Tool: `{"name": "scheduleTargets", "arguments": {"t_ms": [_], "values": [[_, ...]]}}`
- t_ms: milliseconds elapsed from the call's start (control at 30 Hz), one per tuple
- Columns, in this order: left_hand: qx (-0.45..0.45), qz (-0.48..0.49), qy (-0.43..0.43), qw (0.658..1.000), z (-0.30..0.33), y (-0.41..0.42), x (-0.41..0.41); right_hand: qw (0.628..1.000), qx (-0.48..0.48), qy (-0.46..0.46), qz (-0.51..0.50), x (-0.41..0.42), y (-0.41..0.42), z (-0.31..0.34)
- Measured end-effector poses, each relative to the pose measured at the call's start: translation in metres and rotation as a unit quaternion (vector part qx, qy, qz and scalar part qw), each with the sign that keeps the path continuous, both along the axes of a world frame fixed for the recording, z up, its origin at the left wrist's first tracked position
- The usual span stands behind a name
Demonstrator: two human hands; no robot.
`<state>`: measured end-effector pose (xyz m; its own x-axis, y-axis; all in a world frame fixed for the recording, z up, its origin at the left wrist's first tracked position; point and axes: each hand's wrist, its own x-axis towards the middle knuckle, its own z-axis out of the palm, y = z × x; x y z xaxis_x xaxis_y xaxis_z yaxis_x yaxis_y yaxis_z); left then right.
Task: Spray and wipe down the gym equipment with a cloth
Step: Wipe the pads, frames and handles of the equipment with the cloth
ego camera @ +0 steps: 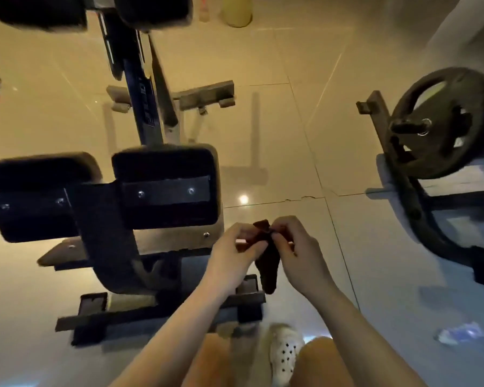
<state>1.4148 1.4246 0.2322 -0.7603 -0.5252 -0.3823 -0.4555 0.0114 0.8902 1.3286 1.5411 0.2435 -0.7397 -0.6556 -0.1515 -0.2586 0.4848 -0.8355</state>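
While both hands work in front of the body, a small dark, limp cloth [266, 258] hangs between them, above the pale tiled floor [291, 121] and just right of the black padded gym machine [162, 188]. Left hand [236, 248]: fingers curled, pinching the cloth's upper edge. Right hand [295, 244]: fingers curled, pinching the same edge from the other side. The two-handed pinch appears meant to open out or refold the cloth before wiping; no pad is yet touched.

Containers: a yellow cylindrical bottle [236, 9] and a slimmer pale bottle [204, 9] stand on the floor at the far edge, well apart from the hands; contents cannot be told, and neither hand holds a sprayer.

Also listed: a black weight plate [442, 121] on its rack at right; a white perforated clog [285, 353] below.
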Motion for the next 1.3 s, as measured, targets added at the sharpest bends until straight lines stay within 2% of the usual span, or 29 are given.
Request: {"name": "scheduleTargets", "arguments": {"t_ms": [167, 267, 433, 533, 600, 667, 767, 867, 1000, 1067, 1167, 1300], "values": [[0.019, -0.025, 0.0, 1.0, 0.139, -0.011, -0.02, 0.999, 0.015, -0.051, -0.003, -0.017, 0.001, 0.151], [0.015, -0.078, 0.025, 0.997, 0.224, -0.02, -0.033, 0.997, 0.014, -0.07, -0.025, -0.03, -0.001, 0.234], [-0.019, -0.097, 0.05, 0.994, 0.31, -0.027, -0.07, 0.995, -0.012, -0.083, -0.044, -0.06, -0.012, 0.316], [0.0, -0.092, 0.048, 0.995, 0.329, -0.033, -0.108, 0.992, -0.046, -0.114, -0.042, -0.086, -0.015, 0.333], [-0.023, -0.103, 0.042, 0.993, 0.333, -0.037, -0.139, 0.99, -0.047, -0.116, -0.061, -0.109, -0.018, 0.332], [-0.033, -0.099, 0.042, 0.994, 0.335, -0.04, -0.171, 0.99, -0.048, -0.101, -0.081, -0.14, -0.023, 0.327], [-0.032, -0.069, 0.044, 0.996, 0.342, -0.045, -0.22, 0.996, -0.032, -0.053, -0.06, -0.199, -0.031, 0.327], [-0.086, -0.046, 0.045, 0.994, 0.348, -0.055, -0.261, 0.999, -0.008, -0.044, -0.025, -0.252, -0.035, 0.335], [-0.194, -0.069, 0.04, 0.978, 0.363, -0.077, -0.308, 0.997, 0.048, 0.053, 0.003, -0.319, -0.053, 0.344], [-0.219, -0.089, 0.042, 0.971, 0.371, -0.091, -0.329, 0.995, 0.036, 0.089, 0.004, -0.345, -0.067, 0.354], [-0.178, -0.05, 0.055, 0.981, 0.378, -0.113, -0.37, 0.997, 0.003, 0.082, 0.004, -0.388, -0.09, 0.366], [-0.041, 0.038, 0.048, 0.997, 0.381, -0.148, -0.435, 0.987, 0.016, 0.146, 0.067, -0.457, -0.134, 0.371]]}}
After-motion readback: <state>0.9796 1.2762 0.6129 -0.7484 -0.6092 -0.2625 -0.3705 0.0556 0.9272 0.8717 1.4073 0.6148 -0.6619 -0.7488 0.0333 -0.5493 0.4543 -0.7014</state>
